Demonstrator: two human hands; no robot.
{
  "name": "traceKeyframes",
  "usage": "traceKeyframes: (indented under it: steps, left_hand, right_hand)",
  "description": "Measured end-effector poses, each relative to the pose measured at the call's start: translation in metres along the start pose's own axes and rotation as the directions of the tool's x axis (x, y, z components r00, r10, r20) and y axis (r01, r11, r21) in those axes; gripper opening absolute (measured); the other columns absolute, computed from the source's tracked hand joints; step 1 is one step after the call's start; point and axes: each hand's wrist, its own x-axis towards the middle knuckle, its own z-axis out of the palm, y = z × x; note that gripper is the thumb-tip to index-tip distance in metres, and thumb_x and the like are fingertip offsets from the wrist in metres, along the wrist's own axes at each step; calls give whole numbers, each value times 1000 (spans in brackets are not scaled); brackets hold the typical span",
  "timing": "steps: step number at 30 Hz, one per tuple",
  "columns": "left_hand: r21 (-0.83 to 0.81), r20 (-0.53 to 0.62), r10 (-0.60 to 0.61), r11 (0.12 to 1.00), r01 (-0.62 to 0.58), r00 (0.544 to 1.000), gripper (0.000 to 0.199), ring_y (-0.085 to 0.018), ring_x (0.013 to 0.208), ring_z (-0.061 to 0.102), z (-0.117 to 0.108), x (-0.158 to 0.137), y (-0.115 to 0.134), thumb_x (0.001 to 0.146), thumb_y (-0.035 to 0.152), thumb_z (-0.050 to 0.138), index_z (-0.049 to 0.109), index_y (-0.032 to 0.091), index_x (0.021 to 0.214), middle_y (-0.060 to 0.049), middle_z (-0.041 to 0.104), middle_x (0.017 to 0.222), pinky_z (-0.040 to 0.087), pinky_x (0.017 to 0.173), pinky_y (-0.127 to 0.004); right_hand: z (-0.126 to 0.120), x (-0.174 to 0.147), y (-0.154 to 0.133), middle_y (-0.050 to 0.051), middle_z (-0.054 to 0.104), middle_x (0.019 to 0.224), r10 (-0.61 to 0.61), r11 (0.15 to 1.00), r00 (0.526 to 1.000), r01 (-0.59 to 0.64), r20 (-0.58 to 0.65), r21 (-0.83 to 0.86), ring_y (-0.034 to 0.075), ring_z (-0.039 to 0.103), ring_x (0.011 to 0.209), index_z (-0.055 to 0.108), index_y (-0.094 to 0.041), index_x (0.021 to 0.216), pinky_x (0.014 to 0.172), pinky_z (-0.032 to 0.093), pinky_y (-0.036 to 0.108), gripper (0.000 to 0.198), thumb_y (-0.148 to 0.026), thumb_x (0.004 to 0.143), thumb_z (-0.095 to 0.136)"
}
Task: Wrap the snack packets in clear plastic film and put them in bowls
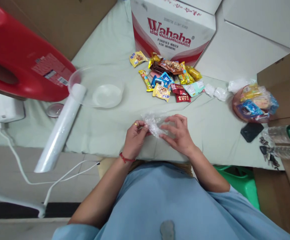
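Observation:
A crumpled clear plastic bag (154,124) is between my hands near the front edge of the table. My left hand (135,137), with a ring and a red cord at the wrist, pinches its left side between thumb and fingers. At its right side is my right hand (178,133), fingers curved and spread apart; the fingertips are close to the plastic, and whether they press on it I cannot tell. Behind the hands lies a pile of wrapped snacks (171,68) in yellow, brown, blue and red packets. A clear round plastic bowl (107,95) stands to the left of the pile.
A roll of clear film (59,130) and a red jug (29,56) are at the left. A Wahaha box (172,33) stands behind the snacks. At the right are small white bundles (220,94), a filled reddish bowl (237,108), a black item (252,132), keys (268,155) and bottles (282,134).

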Motion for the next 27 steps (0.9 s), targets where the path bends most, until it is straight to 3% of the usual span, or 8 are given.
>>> traceKeyframes:
  steps: [4,7,10,13,17,23,25,27]
  left_hand:
    - [-13,44,-27,1000,27,999,56,-18,91,67,4,-4,0,77,59,82,56,24,111,-5,66,110,62,83,-36]
    - [49,50,-7,999,4,999,79,-17,98,69,7,-5,0,65,48,93,51,24,128,-10,62,132,60,90,-37]
    - [53,31,-43,998,41,999,61,-17,89,70,7,-2,-2,65,42,91,59,20,112,-7,70,111,59,88,-35]
    - [-16,0,-81,997,81,997,42,-17,82,68,4,2,-5,65,42,88,62,19,90,-1,69,86,59,85,-35]
    - [-116,-58,-105,988,98,993,41,-15,78,66,0,5,-2,61,39,89,63,19,85,1,67,84,60,84,-36]
    - [7,27,-54,999,54,998,33,-15,77,65,6,0,3,69,40,84,64,20,85,1,67,81,58,81,-34]
    - [45,49,-43,998,41,998,33,-18,82,67,7,-1,1,72,41,81,64,20,90,-1,68,86,59,81,-35]
    - [151,-52,57,987,-49,997,35,-20,90,68,7,-2,1,73,36,79,64,20,100,-4,68,98,58,79,-34]
  right_hand:
    - [8,5,4,8,71,103,-17,999,997,20,69,-47,27,55,107,79,-28,98,102,47,49,14,-30,102,66]
    - [12,9,4,7,74,101,4,996,997,-10,72,88,27,59,108,77,-27,98,103,48,48,16,-34,103,64]
    - [13,10,2,6,76,99,176,936,983,-182,47,302,25,63,107,74,-27,97,100,50,43,22,-45,103,63]
    - [12,8,2,4,75,96,404,769,911,-384,77,512,22,66,94,72,-26,94,91,51,37,34,-59,99,64]
    - [5,3,8,3,76,92,519,599,846,-463,123,654,22,68,91,69,-25,95,90,52,36,39,-64,92,70]
    - [-5,10,14,7,77,104,421,856,907,-408,31,316,29,66,107,75,-27,111,101,50,45,40,-59,87,77]
    - [-4,16,15,7,77,98,377,885,925,-374,43,276,28,67,102,77,-27,102,97,52,44,31,-54,87,76]
    - [-1,22,15,5,76,92,360,883,931,-359,54,303,25,68,94,76,-26,94,91,53,40,23,-48,93,69]
